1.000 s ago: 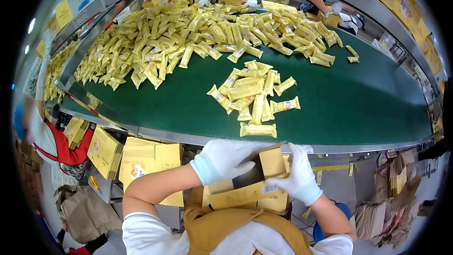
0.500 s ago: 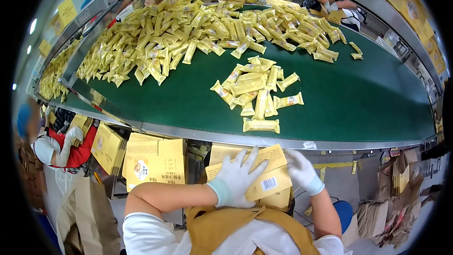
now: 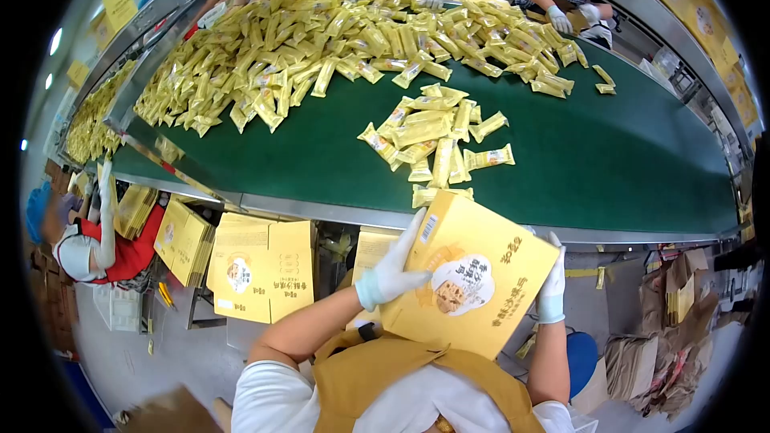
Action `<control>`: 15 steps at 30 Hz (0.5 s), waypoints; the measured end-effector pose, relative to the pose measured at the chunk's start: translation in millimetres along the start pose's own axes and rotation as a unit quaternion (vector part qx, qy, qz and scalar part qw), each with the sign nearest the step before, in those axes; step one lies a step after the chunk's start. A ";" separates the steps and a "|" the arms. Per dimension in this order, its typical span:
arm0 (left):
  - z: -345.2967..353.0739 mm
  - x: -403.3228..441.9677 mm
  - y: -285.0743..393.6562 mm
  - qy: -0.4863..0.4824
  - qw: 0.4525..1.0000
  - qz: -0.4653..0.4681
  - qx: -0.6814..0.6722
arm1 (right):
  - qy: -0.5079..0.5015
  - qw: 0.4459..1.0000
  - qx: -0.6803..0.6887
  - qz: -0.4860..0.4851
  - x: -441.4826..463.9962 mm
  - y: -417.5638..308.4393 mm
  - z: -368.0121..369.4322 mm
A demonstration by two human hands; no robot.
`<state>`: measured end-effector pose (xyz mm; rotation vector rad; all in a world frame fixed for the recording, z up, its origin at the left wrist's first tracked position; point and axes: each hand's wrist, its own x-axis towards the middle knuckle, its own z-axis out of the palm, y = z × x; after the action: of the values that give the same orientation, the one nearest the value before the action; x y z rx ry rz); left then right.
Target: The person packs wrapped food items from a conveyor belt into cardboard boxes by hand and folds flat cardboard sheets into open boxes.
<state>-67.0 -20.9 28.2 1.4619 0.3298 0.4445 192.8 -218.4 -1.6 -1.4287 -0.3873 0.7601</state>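
Observation:
A yellow box (image 3: 469,277) with a cookie picture and printed lettering is held tilted in front of my chest, its broad printed face toward the camera. My gloved left hand (image 3: 395,270) grips its left side, thumb over the printed face. At the right edge, my gloved right hand (image 3: 553,281) is closed on the box, with most of its fingers behind it. Just beyond the box, a small group of yellow wrapped packets (image 3: 433,132) lies on the green belt (image 3: 609,168). Behind them spreads a large heap of the same packets (image 3: 321,48).
Flat yellow cartons (image 3: 265,269) are stacked left of me, below the metal belt edge (image 3: 321,210). Gloved co-workers' hands show across the belt; another co-worker (image 3: 120,252) in red is at far left. A blue stool (image 3: 581,365) and brown paper (image 3: 642,369) lie at right.
The box has turned from its barcoded end to its broad printed face and risen toward the belt. Both my hands now hold its sides. The co-worker at left has stretched an arm toward the belt.

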 end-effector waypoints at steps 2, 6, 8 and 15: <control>15.6 -11.9 -14.6 0.030 0.979 -0.027 -0.199 | -0.109 0.988 -0.108 -0.002 -2.8 17.5 -14.0; 22.0 -44.8 -68.5 -0.023 0.826 -0.120 -0.550 | -0.085 0.984 -0.138 -0.078 -30.1 3.0 19.6; 22.5 -58.0 -98.7 -0.025 0.792 -0.168 -0.586 | -0.124 0.963 -0.222 -0.087 -35.0 -15.0 19.5; -9.6 -42.9 -119.1 -0.052 0.877 -0.280 0.386 | -0.104 0.784 -0.606 -0.082 -44.8 -50.8 99.5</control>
<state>-98.6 -39.3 -93.4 2.0466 0.8866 -0.2857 107.2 -173.4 70.0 -2.4575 -1.3242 0.4894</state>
